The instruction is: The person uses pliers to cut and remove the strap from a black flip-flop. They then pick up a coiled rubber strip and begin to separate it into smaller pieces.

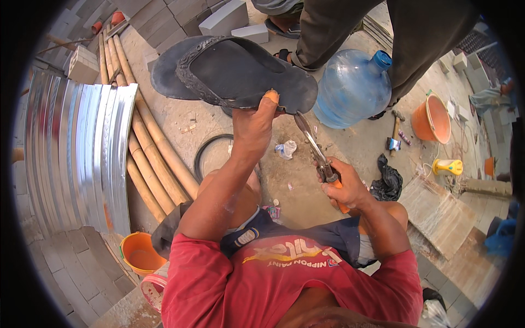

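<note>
- Head view, upper centre: left hand (pixel 253 130) grips sandal (pixel 240 71), I judge to steady it.
- Centre right: right hand (pixel 345 187) grasps pliers (pixel 318 154), apparently angled to meet sandal's edge.

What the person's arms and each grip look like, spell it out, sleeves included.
The left arm and right arm emerge from short red fabric sleeves, bare below. The left grip and right grip are ungloved human hands, apparently bare-wristed. A pale smudge marks the left arm.

Poles (pixel 165 150) left, bottle (pixel 350 90) right, sandal (pixel 238 74) between
</note>
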`<state>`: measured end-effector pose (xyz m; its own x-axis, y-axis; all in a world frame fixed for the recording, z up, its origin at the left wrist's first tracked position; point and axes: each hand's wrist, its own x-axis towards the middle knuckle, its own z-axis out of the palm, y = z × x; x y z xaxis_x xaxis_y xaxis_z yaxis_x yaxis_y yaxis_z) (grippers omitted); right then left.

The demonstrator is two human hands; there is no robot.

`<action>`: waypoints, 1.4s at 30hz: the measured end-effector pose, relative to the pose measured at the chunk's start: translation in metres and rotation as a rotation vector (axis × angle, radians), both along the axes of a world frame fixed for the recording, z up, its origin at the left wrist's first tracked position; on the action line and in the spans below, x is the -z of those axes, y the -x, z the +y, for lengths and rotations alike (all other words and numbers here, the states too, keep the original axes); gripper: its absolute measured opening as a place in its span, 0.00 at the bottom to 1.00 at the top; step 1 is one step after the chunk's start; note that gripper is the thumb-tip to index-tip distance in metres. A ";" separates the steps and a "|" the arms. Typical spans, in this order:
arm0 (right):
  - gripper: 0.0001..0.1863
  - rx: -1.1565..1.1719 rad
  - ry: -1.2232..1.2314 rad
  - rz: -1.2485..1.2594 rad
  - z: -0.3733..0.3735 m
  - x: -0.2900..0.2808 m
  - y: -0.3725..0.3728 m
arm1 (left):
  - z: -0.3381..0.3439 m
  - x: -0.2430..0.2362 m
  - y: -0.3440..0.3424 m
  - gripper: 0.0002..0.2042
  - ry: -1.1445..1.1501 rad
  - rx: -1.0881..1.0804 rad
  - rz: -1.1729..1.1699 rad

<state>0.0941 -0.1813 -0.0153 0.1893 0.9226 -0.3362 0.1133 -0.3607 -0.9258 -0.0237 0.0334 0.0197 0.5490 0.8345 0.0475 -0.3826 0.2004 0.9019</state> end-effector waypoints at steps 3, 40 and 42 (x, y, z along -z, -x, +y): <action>0.24 -0.014 0.013 -0.055 -0.002 0.001 -0.001 | 0.003 0.007 0.002 0.15 -0.009 0.002 -0.024; 0.16 -0.020 0.046 -0.092 0.000 -0.014 -0.002 | 0.002 0.008 0.001 0.04 -0.408 -0.130 0.176; 0.16 0.000 0.082 -0.076 -0.002 -0.012 0.000 | 0.004 0.009 0.004 0.04 -0.457 -0.119 0.215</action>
